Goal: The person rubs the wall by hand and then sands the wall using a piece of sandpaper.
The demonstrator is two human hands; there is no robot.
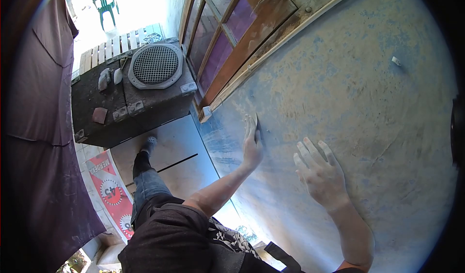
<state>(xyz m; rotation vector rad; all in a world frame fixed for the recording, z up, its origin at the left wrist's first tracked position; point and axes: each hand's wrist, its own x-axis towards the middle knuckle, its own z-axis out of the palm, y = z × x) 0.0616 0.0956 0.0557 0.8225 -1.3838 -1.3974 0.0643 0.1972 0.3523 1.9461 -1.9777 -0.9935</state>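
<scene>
My left hand (252, 146) is at the dusty blue-grey wall (387, 123), with its fingers long and close together. A thin pale sheet (256, 120) shows its edge between those fingers and the thumb; its kind is hard to make out. To the right, my right hand (320, 175) rests against the same wall with its fingers apart and nothing visible in it. Whitish dust coats both hands and forearms. The wall surface is patchy, with blue and brown marks.
A large black speaker box (109, 101) with a round grille (155, 66) stands ahead, bearing a reddish square piece (99, 115) and pale lumps. Beside it is a wooden glazed door (237, 36). A dark curtain (38, 128) hangs left; a red banner (112, 190) lies below. A small peg (396, 61) juts from the wall.
</scene>
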